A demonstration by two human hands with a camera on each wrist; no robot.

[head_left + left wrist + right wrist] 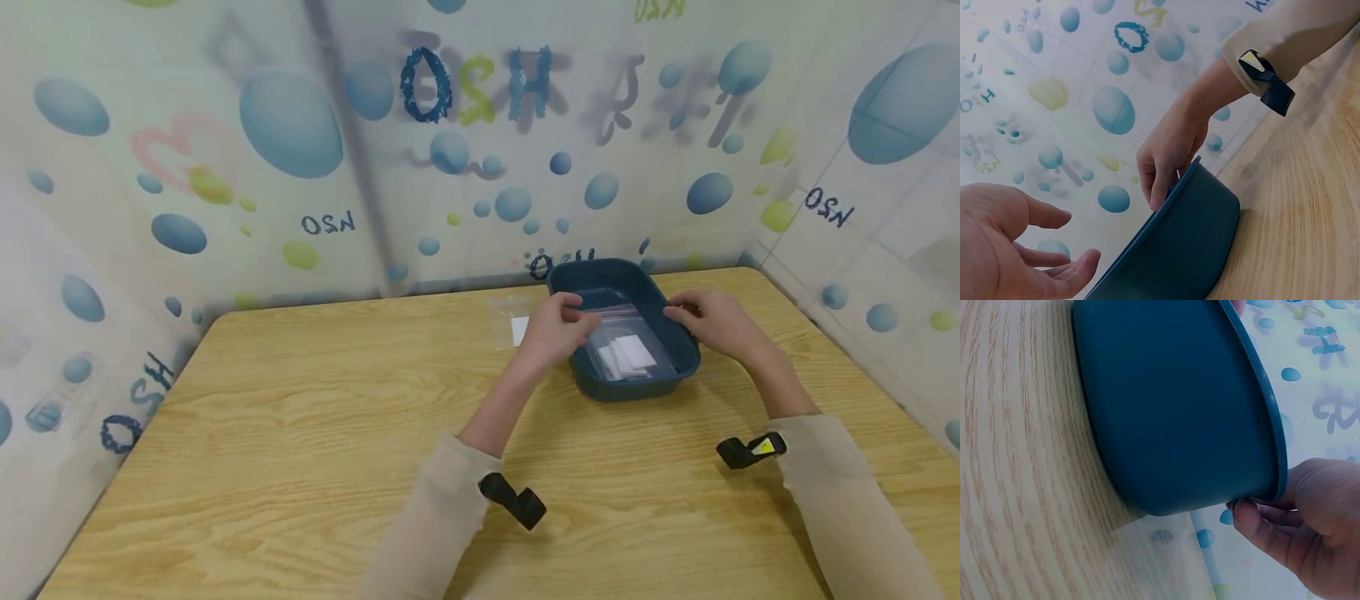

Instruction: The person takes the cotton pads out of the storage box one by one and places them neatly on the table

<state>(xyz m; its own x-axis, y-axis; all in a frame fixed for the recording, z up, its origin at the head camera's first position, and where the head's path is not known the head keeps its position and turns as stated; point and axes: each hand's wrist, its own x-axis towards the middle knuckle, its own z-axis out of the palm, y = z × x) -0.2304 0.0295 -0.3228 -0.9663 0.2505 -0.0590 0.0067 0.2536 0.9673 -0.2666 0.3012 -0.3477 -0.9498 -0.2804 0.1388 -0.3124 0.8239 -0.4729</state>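
Observation:
A dark blue plastic basin sits on the table, far to the right of centre. Inside it lies a clear zip bag with several white pieces, seemingly paper. My right hand pinches the basin's right rim, its thumb and fingers on either side of the wall in the right wrist view. Over the left rim hovers my left hand, fingers loosely bent and apart, with nothing between them in the left wrist view. Behind the left hand, a second clear bag with a white piece lies flat, partly hidden.
The wooden table extends widely to the left and front of the basin. A patterned curtain with blue spots and letters hangs close behind the table and along its sides. Black straps with small devices sit on both sleeves.

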